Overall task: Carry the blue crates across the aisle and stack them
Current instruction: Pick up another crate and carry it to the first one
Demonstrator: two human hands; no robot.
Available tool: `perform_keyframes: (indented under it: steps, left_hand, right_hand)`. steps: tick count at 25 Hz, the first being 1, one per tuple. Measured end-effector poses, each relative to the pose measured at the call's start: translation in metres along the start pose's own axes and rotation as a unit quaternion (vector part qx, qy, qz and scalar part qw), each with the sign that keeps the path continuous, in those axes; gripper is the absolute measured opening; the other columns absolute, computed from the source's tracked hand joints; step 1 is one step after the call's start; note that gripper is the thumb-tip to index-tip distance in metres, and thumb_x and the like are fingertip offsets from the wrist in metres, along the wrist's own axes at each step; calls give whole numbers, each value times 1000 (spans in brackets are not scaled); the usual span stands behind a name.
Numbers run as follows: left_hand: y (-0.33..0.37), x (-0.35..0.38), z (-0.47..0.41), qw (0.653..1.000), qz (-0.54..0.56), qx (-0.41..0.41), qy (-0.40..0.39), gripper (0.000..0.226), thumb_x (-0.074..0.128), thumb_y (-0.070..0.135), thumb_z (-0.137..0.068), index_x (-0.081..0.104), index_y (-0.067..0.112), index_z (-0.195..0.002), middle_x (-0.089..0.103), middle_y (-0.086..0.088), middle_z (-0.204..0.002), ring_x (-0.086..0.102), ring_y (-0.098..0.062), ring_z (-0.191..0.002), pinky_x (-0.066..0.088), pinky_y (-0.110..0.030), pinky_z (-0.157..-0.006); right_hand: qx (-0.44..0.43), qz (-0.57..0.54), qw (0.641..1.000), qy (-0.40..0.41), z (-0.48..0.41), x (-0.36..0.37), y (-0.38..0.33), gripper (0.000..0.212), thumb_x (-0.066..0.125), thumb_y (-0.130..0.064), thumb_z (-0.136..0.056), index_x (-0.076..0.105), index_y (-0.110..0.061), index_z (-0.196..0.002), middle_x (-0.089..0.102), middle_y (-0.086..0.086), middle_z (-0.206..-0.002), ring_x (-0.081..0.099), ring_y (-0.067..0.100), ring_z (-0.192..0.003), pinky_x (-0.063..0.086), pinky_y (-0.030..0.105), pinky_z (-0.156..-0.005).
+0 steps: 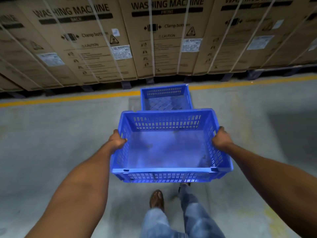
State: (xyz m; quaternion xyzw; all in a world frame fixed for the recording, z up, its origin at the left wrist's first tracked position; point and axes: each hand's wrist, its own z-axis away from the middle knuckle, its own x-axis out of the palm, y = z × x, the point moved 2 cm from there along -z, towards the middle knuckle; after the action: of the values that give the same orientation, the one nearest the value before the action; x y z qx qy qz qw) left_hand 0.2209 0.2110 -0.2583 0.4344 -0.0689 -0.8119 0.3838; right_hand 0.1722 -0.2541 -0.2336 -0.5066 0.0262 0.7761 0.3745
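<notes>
Blue crate (164, 152) | left hand (117, 140), right hand (221, 139) grip rims | second crate (165, 97) beyond

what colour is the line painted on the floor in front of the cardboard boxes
Yellow-orange, running across the grey floor past the far crate; the head view shows it.

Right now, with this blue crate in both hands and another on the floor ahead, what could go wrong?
1. The carried crate hides the floor just ahead of the feet, so a toe could catch the floor crate near the yellow line.
2. The left grip and right grip hold only the side rims, so fingers might get pinched between the crates when stacking.
</notes>
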Motion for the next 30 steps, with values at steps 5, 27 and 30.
perform_keyframes:
  steps: [5,27,30]
  left_hand:
    - [30,51,-129,998,-3,-3,70,24,51,19,-98,52,10,-120,69,-28,-99,70,-42,-86,58,-47,-77]
    - [175,109,-556,918,-192,174,301,34,52,12,-97,50,-1,-128,63,-33,-117,60,-50,-112,50,-51,-92]
    - [174,112,-566,919,-170,169,314,27,51,13,-98,55,0,-122,63,-29,-119,61,-46,-112,50,-49,-92]
  right_hand:
    - [-32,16,999,-41,-163,27,-32,57,57,-5,-88,34,1,-140,61,29,-124,62,43,-111,50,40,-86]
    - [-208,166,945,191,-605,135,-156,64,59,-15,-89,35,-5,-148,59,33,-123,60,47,-112,51,47,-90]
    - [-215,168,940,204,-619,141,-159,53,59,-14,-88,44,-2,-138,60,31,-120,61,46,-109,52,45,-86]
